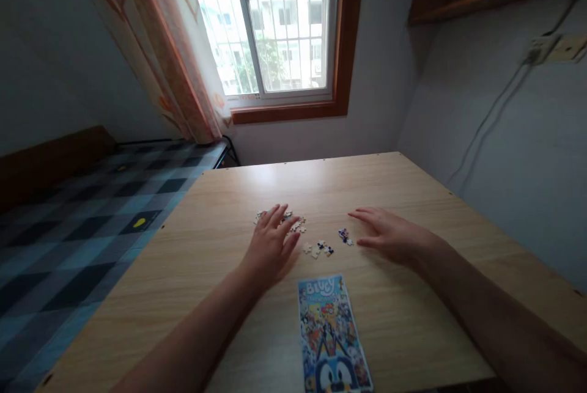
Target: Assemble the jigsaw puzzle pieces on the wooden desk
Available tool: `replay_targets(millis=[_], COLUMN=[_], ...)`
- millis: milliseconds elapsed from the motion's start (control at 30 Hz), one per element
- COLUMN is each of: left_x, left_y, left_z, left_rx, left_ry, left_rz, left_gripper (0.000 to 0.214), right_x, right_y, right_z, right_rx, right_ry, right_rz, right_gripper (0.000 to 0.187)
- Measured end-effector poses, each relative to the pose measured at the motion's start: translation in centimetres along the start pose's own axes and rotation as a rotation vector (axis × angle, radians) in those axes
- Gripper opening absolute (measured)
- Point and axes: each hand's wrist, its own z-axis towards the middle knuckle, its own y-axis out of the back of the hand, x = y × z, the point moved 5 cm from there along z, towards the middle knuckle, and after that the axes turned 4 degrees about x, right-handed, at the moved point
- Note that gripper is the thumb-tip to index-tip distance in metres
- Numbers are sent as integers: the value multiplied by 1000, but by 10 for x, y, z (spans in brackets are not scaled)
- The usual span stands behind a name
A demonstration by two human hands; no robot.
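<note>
I've L hand (270,243) by puzzle pcs (297,227), fingers spread; R hand (385,234) beside dark cluster (343,235), thumb apart. I'd slide pcs singly, w/ light touch.

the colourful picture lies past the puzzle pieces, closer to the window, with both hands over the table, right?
Not quite: the head view shows the colourful picture on the near side of the puzzle pieces, farther from the window. The left hand and right hand are over the table.
</note>
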Motion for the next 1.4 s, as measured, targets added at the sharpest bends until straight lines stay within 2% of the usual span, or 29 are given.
replay_targets(millis=[67, 133, 233, 300, 367, 567, 733, 833, 967, 1100, 1167, 1300, 1400], left_x=[27, 55, 89, 101, 102, 85, 83, 91, 110, 118, 127, 151, 165], left_y=[4, 5, -3, -11, -18, -27, -29, -26, -23, -27, -26, -15, -10], left_z=[3, 5, 7, 8, 10, 13, 13, 14, 9, 6, 2, -9, -17], left_rx=[-70, -87, -48, -4, 37, 181, 205, 121, -6, -101, -206, -521, -634], left_ry=[119, 235, 400, 475, 492, 456, 403, 421, 588, 579, 622, 731, 853], left_rz=[35, 60, 60, 37, 30, 92, 93, 12, -143, -312, -469, -753, -861], left_gripper=[43, 48, 56, 59, 61, 63, 60, 57, 53, 46, 48, 56, 58], right_x=[2, 14, 37, 50, 59, 74, 95, 111, 129, 144, 151, 166, 171], right_y=[-10, -21, -37, -45, -50, -59, -70, -78, -86, -90, -90, -89, -91], right_z=[0, 2, 8, 13, 18, 37, 72, 100, 136, 160, 167, 174, 178], right_rx=[65, 108, 140, 137, 118, 92, 70, 46, 13, -7, -9, 26, 55], right_ry=[23, 54, 104, 120, 133, 139, 175, 192, 197, 210, 252, 397, 463], right_rz=[8, 0, -19, -38, -61, -104, -80, -57, -32, -22, -16, -34, -59], right_gripper=[85, 94, 97, 96, 95, 97, 98, 99, 100, 101, 100, 91, 77])
